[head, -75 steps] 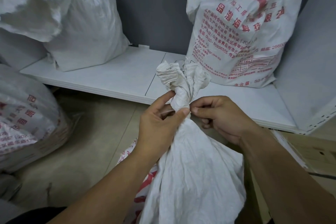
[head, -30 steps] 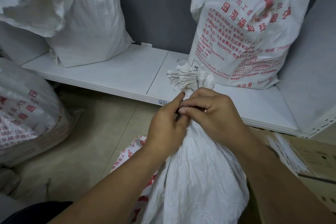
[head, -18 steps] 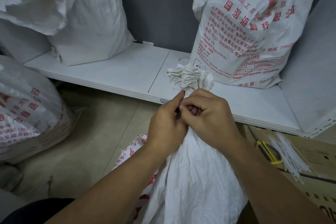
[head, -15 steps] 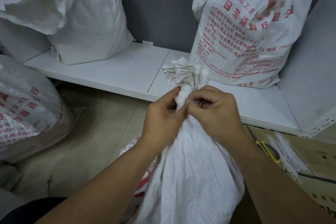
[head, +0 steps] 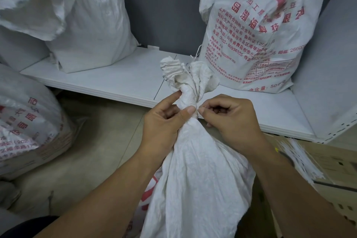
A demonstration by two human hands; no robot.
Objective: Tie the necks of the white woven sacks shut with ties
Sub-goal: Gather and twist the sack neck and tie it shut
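Got the left hand (head: 164, 121) clamped round the gathered neck (head: 188, 102) of the crumpled white woven sack (head: 199, 179), thumb across the front. Sitting on the floor up close, just before the low white shelf (head: 116, 79). Got the right hand (head: 229, 120) curled, pinching at the neck's right side, likely a tie end, too thin to tell. Best to cinch low under the ruffle, pull snug, twist before easing the left grip.

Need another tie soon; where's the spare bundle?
Head view, lower right: the bundle of white ties lies on a cardboard box, below the white shelf.
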